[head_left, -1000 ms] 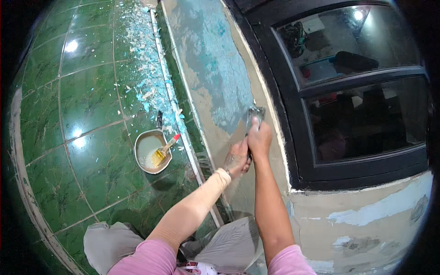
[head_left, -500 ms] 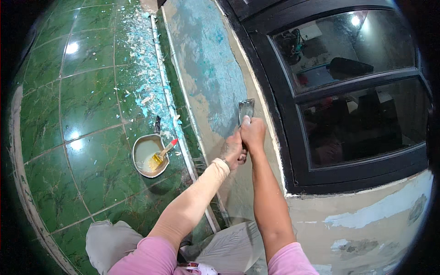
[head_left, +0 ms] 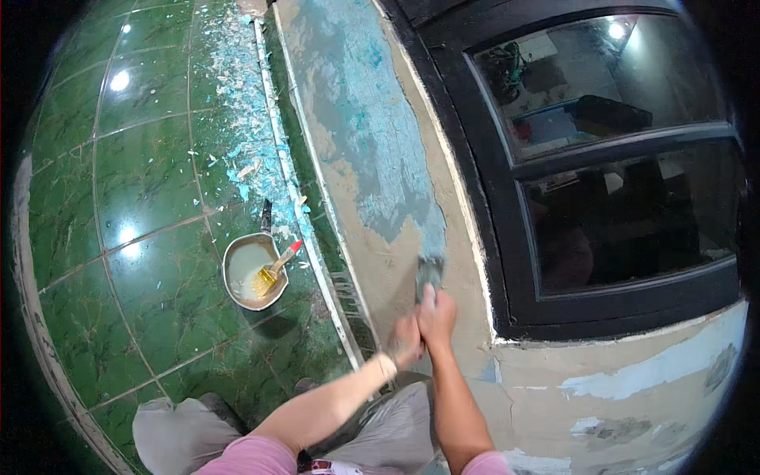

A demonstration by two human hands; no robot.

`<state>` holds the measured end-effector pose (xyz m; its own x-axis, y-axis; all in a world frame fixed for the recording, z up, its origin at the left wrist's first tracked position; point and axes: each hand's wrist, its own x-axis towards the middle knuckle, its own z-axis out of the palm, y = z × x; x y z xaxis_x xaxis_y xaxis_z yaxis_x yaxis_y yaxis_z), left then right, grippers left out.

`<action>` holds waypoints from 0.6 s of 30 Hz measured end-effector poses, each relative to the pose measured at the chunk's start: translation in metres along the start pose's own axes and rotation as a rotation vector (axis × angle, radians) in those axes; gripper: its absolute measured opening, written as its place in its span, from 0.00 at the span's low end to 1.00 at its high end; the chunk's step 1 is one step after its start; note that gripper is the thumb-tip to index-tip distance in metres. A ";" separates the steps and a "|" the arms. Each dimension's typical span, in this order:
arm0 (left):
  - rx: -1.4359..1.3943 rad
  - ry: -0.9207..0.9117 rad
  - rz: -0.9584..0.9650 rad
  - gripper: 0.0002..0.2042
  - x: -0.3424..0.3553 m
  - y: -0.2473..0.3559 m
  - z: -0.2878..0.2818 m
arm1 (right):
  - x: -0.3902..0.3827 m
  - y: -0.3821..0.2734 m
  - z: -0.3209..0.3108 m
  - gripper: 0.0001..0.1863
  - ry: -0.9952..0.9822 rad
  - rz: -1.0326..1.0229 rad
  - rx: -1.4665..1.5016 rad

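A putty scraper point(head_left: 430, 271) with a flat, smeared blade rests against the wall point(head_left: 396, 277) at the lower end of a bare blue patch point(head_left: 388, 150). My right hand point(head_left: 436, 318) is closed round its handle, the thumb laid along it toward the blade. Just left of it, my left hand point(head_left: 406, 339) is closed against the handle's lower end, which the fingers mostly hide. Tan coating surrounds the blue patch, with a ragged border between them.
On the green tiled floor point(head_left: 150, 301) to the left stands a pan point(head_left: 241, 257) of cloudy liquid, a paintbrush point(head_left: 271, 273) leaning in it. Blue and white paint flakes point(head_left: 245, 127) litter the floor along the wall's base. A black-framed window point(head_left: 507, 261) borders the wall at right.
Both hands have drawn the scraper down the wall toward me. Above the blade, a narrow blue strip now shows where the hands and scraper were.
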<state>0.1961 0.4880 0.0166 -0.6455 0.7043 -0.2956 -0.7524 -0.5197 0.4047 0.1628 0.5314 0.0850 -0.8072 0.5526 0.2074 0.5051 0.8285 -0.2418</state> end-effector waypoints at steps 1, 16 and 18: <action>-0.037 0.005 -0.120 0.21 -0.020 -0.004 0.007 | -0.005 -0.002 -0.012 0.22 -0.010 0.004 0.002; -0.135 0.003 -0.380 0.23 -0.032 0.017 0.015 | 0.004 0.008 -0.020 0.22 -0.146 0.036 -0.133; -0.089 -0.006 -0.307 0.23 -0.021 0.030 0.006 | 0.018 -0.001 -0.009 0.24 -0.053 -0.046 -0.128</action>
<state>0.1876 0.4608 0.0403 -0.3858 0.8374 -0.3871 -0.9207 -0.3227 0.2196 0.1505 0.5408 0.0975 -0.8434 0.5115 0.1646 0.4996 0.8592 -0.1100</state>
